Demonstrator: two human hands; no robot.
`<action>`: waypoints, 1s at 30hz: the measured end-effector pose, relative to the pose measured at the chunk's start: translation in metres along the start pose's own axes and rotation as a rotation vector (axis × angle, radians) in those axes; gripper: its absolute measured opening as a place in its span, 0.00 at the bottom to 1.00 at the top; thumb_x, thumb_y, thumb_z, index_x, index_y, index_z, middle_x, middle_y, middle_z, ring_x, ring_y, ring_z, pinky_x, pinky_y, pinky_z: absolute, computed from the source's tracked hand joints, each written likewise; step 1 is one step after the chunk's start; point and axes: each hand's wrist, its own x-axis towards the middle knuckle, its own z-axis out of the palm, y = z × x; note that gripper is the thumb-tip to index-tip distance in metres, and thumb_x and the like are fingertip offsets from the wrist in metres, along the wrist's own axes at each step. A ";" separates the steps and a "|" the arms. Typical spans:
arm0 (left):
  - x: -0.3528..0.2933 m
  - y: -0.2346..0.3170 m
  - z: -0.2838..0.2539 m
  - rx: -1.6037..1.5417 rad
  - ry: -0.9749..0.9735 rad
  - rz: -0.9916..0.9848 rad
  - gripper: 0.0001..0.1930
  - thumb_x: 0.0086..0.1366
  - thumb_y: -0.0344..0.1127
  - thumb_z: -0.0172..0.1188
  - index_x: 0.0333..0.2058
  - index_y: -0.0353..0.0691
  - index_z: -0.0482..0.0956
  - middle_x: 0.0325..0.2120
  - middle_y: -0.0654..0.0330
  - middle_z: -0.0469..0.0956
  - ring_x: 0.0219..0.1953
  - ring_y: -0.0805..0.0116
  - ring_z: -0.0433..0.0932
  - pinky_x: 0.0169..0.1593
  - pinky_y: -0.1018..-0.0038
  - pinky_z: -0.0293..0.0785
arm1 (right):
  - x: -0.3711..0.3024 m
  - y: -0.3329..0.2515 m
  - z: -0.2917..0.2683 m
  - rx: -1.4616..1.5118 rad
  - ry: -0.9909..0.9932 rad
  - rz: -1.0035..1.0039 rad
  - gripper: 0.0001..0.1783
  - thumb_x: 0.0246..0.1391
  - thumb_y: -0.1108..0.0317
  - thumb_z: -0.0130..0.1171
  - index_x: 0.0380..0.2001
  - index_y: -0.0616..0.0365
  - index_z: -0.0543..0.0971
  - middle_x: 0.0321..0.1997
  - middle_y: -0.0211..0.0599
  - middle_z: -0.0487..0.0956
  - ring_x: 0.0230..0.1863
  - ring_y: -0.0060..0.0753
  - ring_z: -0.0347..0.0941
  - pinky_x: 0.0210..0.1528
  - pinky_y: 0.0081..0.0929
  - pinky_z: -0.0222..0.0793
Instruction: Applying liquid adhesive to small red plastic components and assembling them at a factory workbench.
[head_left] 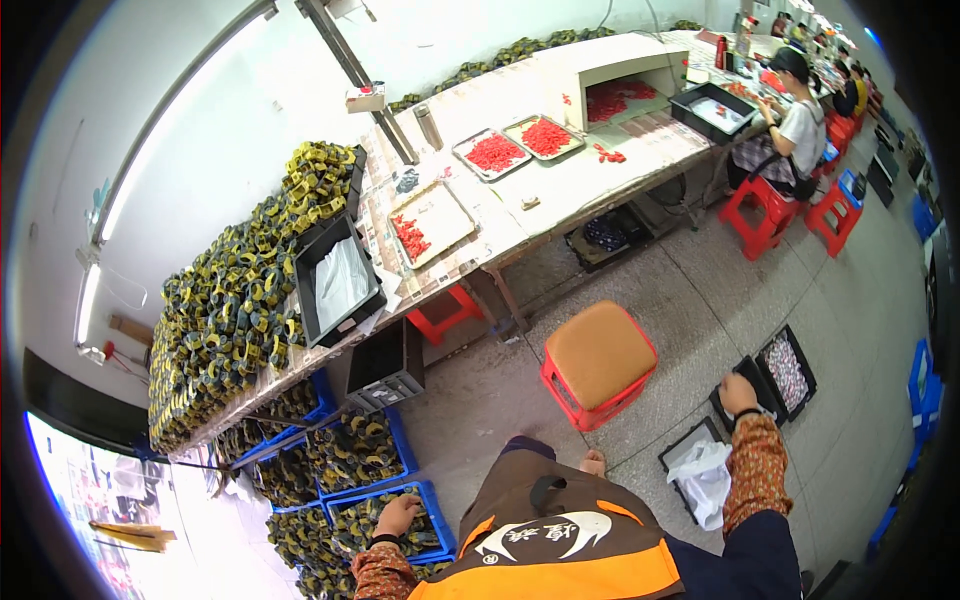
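Over the blue crate [432,510] at the lower left hangs my left hand [400,513], its fingers loosely bent and nothing visible in them. Black-and-yellow pieces [360,525] fill that crate. To the right, my right hand [739,393] reaches down to the floor, closed at a black tray [768,398] that it partly covers. Its fingertips are hard to make out. Beside it lies another black tray [808,388] holding many small pale pieces [787,368]. A third black tray [688,440], with a white plastic bag [702,475] on it, is nearer to me.
A red stool [600,365] with a brown seat stands ahead. Along the left runs a long workbench [520,225] with metal trays of red pieces [495,152], a black bin [335,280] and heaped black-and-yellow pieces [235,290]. A seated person [800,130] works at the far right.
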 end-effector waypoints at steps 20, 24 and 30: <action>0.465 0.308 -0.226 -0.042 -0.104 0.696 0.17 0.64 0.34 0.59 0.52 0.44 0.79 0.45 0.52 0.81 0.51 0.47 0.78 0.54 0.57 0.74 | 0.420 -0.437 -0.039 0.077 -0.176 -0.308 0.10 0.56 0.65 0.58 0.38 0.58 0.79 0.40 0.49 0.79 0.47 0.57 0.76 0.49 0.51 0.73; 0.496 0.294 -0.198 0.052 -0.270 0.745 0.17 0.63 0.37 0.60 0.51 0.48 0.80 0.45 0.53 0.82 0.51 0.48 0.79 0.54 0.57 0.75 | 0.454 -0.480 -0.044 0.026 -0.148 -0.359 0.10 0.55 0.66 0.59 0.39 0.57 0.79 0.41 0.48 0.79 0.47 0.56 0.76 0.49 0.50 0.73; 0.516 0.312 -0.146 0.060 -0.534 0.738 0.15 0.66 0.39 0.57 0.51 0.47 0.80 0.48 0.53 0.82 0.52 0.49 0.79 0.54 0.57 0.75 | 0.489 -0.455 -0.037 -0.190 -0.182 -0.360 0.09 0.54 0.65 0.61 0.36 0.57 0.76 0.40 0.47 0.77 0.45 0.56 0.77 0.47 0.50 0.74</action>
